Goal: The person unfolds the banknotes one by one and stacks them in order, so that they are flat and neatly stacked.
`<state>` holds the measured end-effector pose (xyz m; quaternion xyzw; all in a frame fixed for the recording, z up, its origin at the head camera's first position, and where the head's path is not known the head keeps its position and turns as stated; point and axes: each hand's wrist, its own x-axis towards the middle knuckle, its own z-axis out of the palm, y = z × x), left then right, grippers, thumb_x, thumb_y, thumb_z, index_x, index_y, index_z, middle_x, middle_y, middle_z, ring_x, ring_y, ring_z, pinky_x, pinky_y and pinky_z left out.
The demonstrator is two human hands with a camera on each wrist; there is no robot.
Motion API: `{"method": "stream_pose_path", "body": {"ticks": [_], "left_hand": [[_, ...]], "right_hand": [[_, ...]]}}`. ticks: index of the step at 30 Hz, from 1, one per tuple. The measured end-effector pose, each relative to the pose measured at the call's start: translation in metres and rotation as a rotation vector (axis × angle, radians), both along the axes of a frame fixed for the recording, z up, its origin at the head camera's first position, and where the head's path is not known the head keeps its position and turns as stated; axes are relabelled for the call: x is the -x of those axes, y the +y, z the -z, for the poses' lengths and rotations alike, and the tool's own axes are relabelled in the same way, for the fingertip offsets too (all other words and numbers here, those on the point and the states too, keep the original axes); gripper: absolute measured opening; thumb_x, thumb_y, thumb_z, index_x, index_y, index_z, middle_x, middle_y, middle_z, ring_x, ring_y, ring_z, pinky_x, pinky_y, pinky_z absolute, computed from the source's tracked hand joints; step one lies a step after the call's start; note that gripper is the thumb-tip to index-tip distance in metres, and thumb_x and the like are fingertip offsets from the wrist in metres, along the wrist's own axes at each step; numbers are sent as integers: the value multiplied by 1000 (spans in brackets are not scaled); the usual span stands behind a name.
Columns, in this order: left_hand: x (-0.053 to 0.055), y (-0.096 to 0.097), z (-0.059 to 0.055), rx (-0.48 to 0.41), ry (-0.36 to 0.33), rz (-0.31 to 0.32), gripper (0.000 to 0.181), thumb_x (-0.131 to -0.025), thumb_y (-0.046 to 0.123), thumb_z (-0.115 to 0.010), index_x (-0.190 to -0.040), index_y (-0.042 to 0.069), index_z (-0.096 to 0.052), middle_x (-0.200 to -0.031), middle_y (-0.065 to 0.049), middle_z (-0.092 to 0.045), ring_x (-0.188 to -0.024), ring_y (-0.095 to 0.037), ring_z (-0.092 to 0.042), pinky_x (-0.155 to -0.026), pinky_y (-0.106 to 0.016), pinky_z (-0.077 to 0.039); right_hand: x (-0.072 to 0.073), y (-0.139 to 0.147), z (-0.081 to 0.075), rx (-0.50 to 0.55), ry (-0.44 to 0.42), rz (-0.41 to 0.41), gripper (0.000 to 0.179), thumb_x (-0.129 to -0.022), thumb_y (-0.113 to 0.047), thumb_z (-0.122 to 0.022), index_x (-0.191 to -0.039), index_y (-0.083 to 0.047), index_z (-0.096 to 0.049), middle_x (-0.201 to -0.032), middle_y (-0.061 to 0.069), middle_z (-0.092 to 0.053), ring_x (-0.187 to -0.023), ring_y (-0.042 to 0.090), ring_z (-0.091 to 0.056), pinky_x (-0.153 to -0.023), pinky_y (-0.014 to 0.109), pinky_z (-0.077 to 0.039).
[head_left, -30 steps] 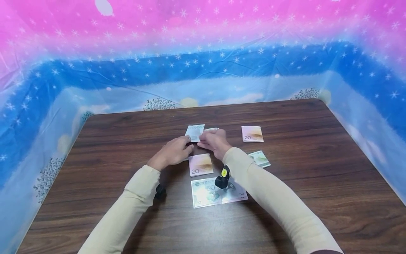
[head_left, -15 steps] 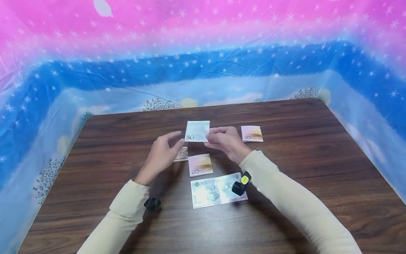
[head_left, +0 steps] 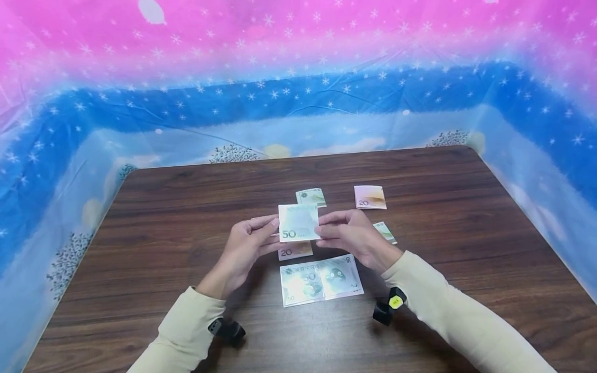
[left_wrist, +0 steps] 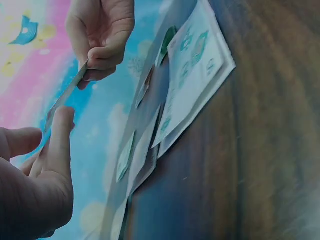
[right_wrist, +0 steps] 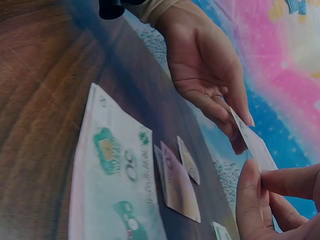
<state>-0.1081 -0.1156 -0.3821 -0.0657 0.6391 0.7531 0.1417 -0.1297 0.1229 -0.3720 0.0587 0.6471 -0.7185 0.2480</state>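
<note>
A folded 50 banknote (head_left: 298, 223) is held up above the table between both hands. My left hand (head_left: 242, 248) has its left edge between thumb and fingers, and my right hand (head_left: 356, 238) pinches the right edge. In the right wrist view the folded banknote (right_wrist: 255, 140) shows edge-on, tilted, with a hand at each end. Partly hidden beneath it in the head view lies a folded 20 banknote (head_left: 295, 252). Closer to the person, an unfolded 50 banknote (head_left: 322, 281) lies flat with a crease across its middle.
Behind the held note lies a folded green banknote (head_left: 310, 197). Another folded 20 banknote (head_left: 370, 197) is at the back right, with a green banknote (head_left: 385, 233) partly behind the right hand. A patterned cloth (head_left: 298, 119) hangs around the wooden table (head_left: 466, 259).
The right hand lifted the folded 50 banknote off the back green one and brought it nearer the person. The left hand moved away, then came to its left edge.
</note>
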Motion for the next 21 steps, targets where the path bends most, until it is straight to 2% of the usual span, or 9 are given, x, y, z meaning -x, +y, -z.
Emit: {"method": "stream_pose_path", "body": {"ticks": [3,7,13,17,21], "left_hand": [[-3,3,3,-21,-20,-13,39,-101,8,-62,-135,-9,-57,-119,-20,-66,-92,-18,-72,-90,-35,-60],[-7,8,6,-37,-29,-9,38,-99,4,-63,-133,-12,-56,-114,-18,-67,-91,-17,-71,-89,-37,-60],[-13,15,7,-17,-9,9,37,-98,3,-65,-130,-12,-59,-114,-23,-70,-90,-19,-73,-86,-35,-61],[-15,20,7,-5,20,49,37,-98,5,-64,-131,-11,-58,-117,-27,-69,-92,-21,-73,-86,-36,-61],[-17,25,6,3,31,96,38,-99,9,-64,-131,-9,-56,-117,-27,-68,-95,-25,-72,-89,-38,-60]], "right_hand": [[-5,2,4,-16,-3,1,33,-93,2,-69,-124,9,-60,-115,20,-61,-94,26,-71,-90,36,-60],[-10,4,11,-32,11,8,32,-92,3,-71,-121,10,-60,-108,19,-64,-88,24,-71,-86,35,-61],[-19,4,20,-114,108,25,25,-87,3,-75,-110,8,-64,-93,14,-70,-74,20,-71,-76,35,-63],[-23,3,21,-127,122,23,26,-88,1,-76,-112,7,-67,-101,17,-69,-76,22,-72,-78,38,-63],[-27,4,19,-112,104,-1,37,-88,-10,-80,-119,4,-66,-115,19,-67,-87,27,-73,-84,42,-62]]}}
